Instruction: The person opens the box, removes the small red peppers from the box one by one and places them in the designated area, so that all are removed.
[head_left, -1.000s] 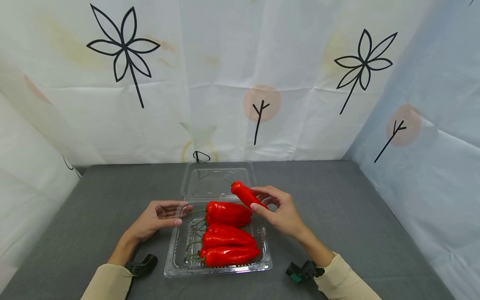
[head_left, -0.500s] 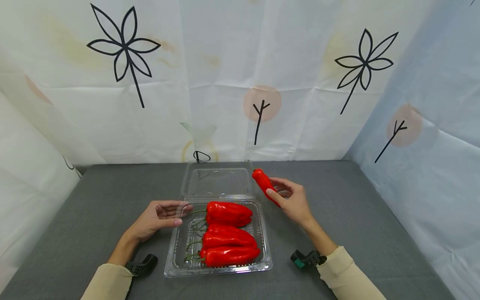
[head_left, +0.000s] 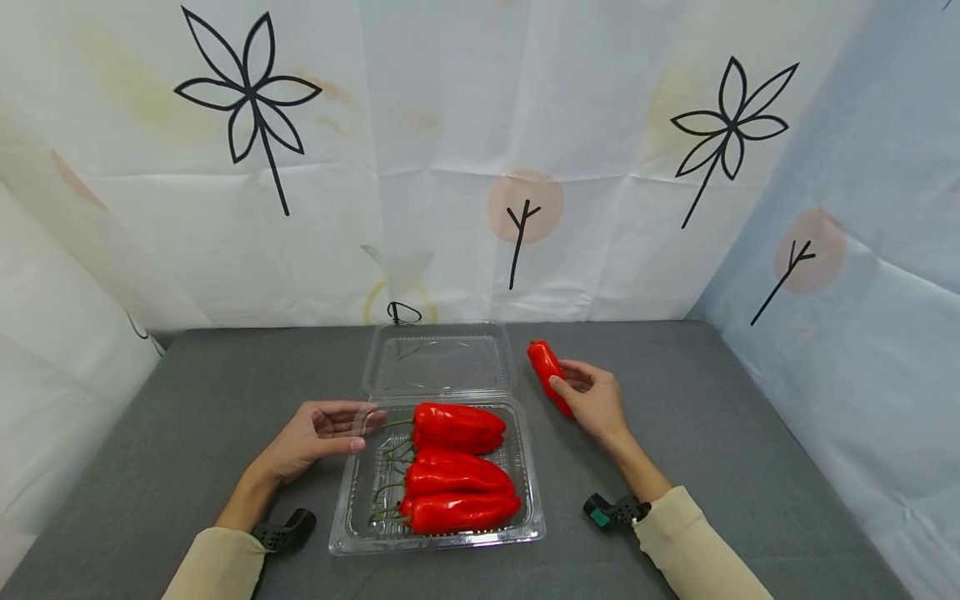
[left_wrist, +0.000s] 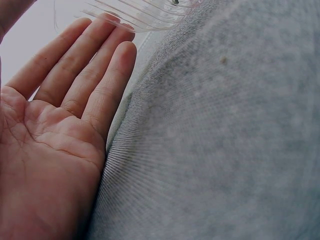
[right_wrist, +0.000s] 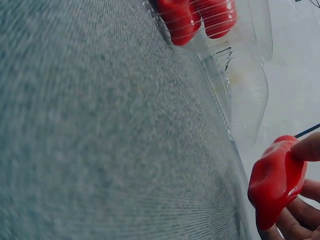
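Observation:
My right hand (head_left: 596, 402) pinches a red pepper (head_left: 548, 377) between thumb and fingers, to the right of the clear plastic container (head_left: 533, 508). In the right wrist view the held pepper (right_wrist: 276, 182) appears close up, its tip pointing down. Several more red peppers (head_left: 457, 479) lie side by side in the container, their green stems facing left. My left hand (head_left: 311, 442) is at the container's left rim, fingers straight. The left wrist view has these fingers (left_wrist: 107, 90) reaching up to the clear plastic wall (left_wrist: 145, 15).
The container's lid (head_left: 438, 360) lies folded back toward the rear of the grey cloth-covered table (head_left: 217, 392). A white patterned curtain (head_left: 450, 125) hangs behind the table, with more sheeting at both sides. Black bands (head_left: 285, 531) sit at both wrists.
My right hand has carried the pepper from above the container's right rear corner out to the right, turning it more upright. The left hand has stayed at the rim.

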